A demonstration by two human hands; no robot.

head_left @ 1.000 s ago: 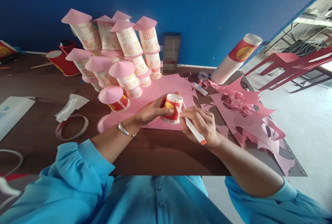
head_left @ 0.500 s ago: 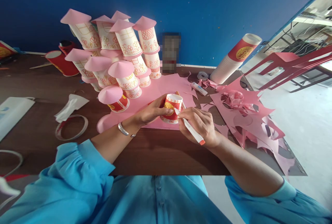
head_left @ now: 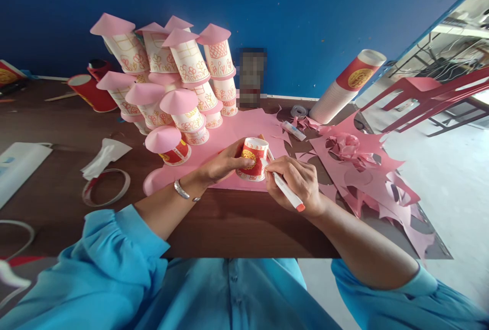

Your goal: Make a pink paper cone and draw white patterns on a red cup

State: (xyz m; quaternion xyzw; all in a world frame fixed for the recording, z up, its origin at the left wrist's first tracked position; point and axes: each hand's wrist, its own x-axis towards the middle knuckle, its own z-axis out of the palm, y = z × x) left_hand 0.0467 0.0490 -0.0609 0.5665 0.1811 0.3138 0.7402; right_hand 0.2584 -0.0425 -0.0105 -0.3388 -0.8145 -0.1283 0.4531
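A red and white paper cup (head_left: 256, 150) with a gold emblem is held over pink paper (head_left: 263, 122). My left hand (head_left: 224, 163) grips it from the left, thumb on the front and fingers mostly hidden behind. A white marker (head_left: 284, 190) with an orange-red end sits pinched in my right hand (head_left: 298, 180), its tip at the right side of the cup. To the left stand several decorated cup towers (head_left: 190, 62) under pink cone roofs. Nearest is a short red cup (head_left: 179, 156) with a pink roof (head_left: 163, 139).
Pink paper scraps (head_left: 361, 167) spread over the right side of the table. A leaning stack of paper cups (head_left: 342, 88) and a glue stick (head_left: 294, 130) are behind them. On the left lie a tape ring (head_left: 124, 187) and a white packet (head_left: 21, 169). A blue wall (head_left: 290, 24) rises behind.
My right hand has shifted slightly right with the marker, moving its tip from beside the gold emblem toward the cup's right side. My left hand keeps its hold on the cup.
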